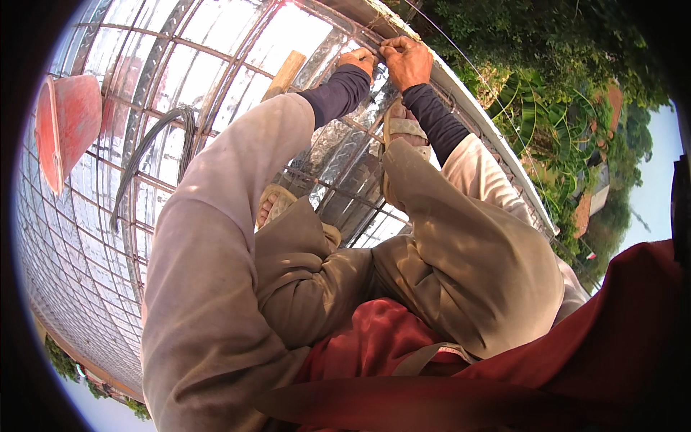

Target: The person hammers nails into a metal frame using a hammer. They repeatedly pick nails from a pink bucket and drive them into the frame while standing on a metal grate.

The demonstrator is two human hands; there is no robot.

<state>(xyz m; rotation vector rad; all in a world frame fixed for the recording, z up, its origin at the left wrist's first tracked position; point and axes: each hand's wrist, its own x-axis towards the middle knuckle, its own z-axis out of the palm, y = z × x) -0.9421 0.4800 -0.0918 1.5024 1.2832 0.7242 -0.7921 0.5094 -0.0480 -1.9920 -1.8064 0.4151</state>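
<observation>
At the far edge of a steel rebar grid (223, 56), my two hands are close together. My left hand (358, 60) has its fingers bent and pinched near a bar. Just right of it, my right hand (408, 62) is closed, with thumb and fingertips pressed together. Whatever the fingertips hold is too small to make out. A wooden stick or handle (285, 74) leans beside my left forearm, its lower end hidden. Left of that arm, a looped bundle of thin dark wire (147, 144) lies on the grid.
A red bucket (78, 122) lies tipped on the bars at the left. Shiny silver sheeting (288, 34) lies beneath the grid. A pale board edge (497, 140) runs along the right, with trees (547, 57) beyond. My sandalled feet (276, 204) rest on the grid.
</observation>
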